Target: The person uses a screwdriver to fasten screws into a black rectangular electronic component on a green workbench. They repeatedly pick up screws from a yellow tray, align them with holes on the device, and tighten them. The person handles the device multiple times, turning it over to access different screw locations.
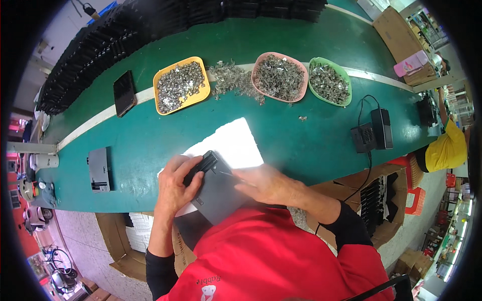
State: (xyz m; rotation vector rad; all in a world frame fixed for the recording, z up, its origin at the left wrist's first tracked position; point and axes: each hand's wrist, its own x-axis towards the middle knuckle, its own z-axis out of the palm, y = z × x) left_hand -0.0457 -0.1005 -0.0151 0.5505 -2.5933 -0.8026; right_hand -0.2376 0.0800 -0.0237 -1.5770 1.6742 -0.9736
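Near the table's front edge, a dark grey plastic housing [221, 193] lies tilted over a bright white sheet or pad [236, 143]. My left hand [178, 183] grips its left side, thumb on top and fingers around the edge by a black slotted part. From the right, my right hand [266, 184] reaches over the housing with its fingers closed. A thin, light sliver of a tool seems to stick out of them toward the slotted part; its kind is too blurred to tell. My red top hides the housing's near end.
Small metal clips fill a yellow tray [205, 94], a pink tray [257, 62] and a green tray [345, 75]; more clips lie loose between. A phone [124, 94], another grey housing [99, 168] and a corded black device [381, 129] rest on the table. Black housings [100, 55] are stacked behind.
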